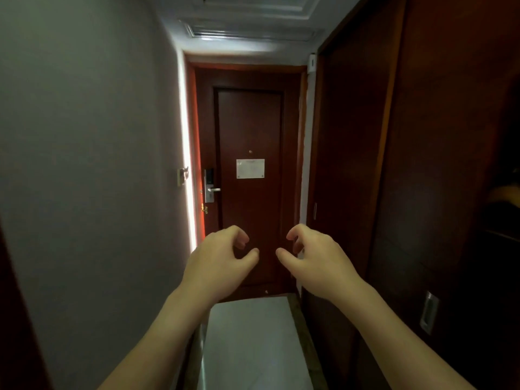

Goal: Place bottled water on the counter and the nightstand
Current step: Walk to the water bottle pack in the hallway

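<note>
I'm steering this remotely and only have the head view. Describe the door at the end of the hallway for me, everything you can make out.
The door is dark reddish-brown, wood by its look, with a raised rectangular panel. It stands shut in its frame at the corridor's far end, facing the camera. A pale rectangular notice is fixed at mid-height, a small peephole above it. On its left edge sits a metal electronic lock plate with a lever handle, horizontal. Nothing touches it; both raised hands only overlap its lower part in view.

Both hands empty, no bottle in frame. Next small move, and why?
Probably turn away from the closed door to look for the bottles: left hand and right hand hold nothing, fingers loosely curled, and neither water, counter nor nightstand shows in this hallway view.
</note>
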Motion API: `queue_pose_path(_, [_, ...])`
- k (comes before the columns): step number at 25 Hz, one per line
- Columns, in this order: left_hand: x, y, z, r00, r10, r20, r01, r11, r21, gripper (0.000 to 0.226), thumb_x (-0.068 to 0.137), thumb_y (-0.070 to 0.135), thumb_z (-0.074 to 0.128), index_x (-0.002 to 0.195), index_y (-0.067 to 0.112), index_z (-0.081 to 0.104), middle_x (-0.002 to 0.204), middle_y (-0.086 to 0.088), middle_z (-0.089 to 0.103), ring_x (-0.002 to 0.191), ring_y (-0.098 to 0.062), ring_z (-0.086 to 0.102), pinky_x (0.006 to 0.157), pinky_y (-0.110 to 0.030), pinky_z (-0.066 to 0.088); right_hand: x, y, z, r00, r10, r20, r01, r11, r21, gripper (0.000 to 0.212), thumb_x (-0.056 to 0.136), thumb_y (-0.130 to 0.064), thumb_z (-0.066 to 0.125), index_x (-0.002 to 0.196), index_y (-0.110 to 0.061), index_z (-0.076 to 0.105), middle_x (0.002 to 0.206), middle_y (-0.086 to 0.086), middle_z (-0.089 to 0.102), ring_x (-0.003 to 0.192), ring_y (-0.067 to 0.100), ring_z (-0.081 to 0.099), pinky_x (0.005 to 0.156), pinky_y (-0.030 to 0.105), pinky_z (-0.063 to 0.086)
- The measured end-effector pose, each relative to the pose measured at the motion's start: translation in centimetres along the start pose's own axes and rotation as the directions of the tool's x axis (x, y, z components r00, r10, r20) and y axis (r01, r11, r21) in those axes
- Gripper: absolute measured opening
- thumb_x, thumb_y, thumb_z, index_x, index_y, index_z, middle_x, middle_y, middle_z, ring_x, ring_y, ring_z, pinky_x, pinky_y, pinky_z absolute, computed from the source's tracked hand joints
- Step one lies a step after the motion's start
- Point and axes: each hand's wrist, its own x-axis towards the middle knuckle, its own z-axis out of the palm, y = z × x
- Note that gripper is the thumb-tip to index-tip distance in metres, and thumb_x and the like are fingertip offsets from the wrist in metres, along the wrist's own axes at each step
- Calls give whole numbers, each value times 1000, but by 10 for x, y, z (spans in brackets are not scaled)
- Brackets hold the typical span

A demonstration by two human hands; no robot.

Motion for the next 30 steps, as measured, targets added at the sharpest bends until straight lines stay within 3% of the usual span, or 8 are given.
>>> queue_pose_path(4, [71,-31,51,999,3,31,-2,999,-42,20,81,47,67,95,34,64,89,17,66,87,-6,64,80,-36,56,68,42,34,999,33,-17,-33,999,15,44,89,-55,59,124,-29,53,97,-14,59,88,6,60,76,29,56])
queue_pose_path(13, [263,-93,155,998,47,32,-49,996,69,24,78,50,65,96,34,63,91,16,66,88,-10,63,79,-36,55,267,136,111,998,44,-35,-40,995,86,46,86,-58,59,122,-29,55,91,-14,60,82,4,59,67,26,49])
queue_pose_path(18, [349,-117,218,996,56,65,-56,998,4,26,76,49,70,96,33,64,91,15,68,87,-12,66,78,-36,56,348,189,135,997,75,-32,-73,996,55,45,85,-58,60,119,-28,56,92,-12,60,84,9,61,74,35,56])
queue_pose_path(25, [432,-131,340,947,187,262,-138,971,-196,19,74,45,74,88,35,65,81,17,68,80,-5,66,79,-38,57,390,285,157,948,303,-98,-312,944,-107,40,83,-57,61,110,-28,57,88,-9,64,84,17,63,73,34,51])
queue_pose_path(30, [475,-108,439,812,396,429,-231,893,-387,20,75,44,76,87,33,65,80,17,67,81,-8,65,80,-38,56,379,342,165,793,557,-248,-602,780,-171,40,81,-57,62,108,-27,59,88,-9,65,88,19,65,77,34,53])
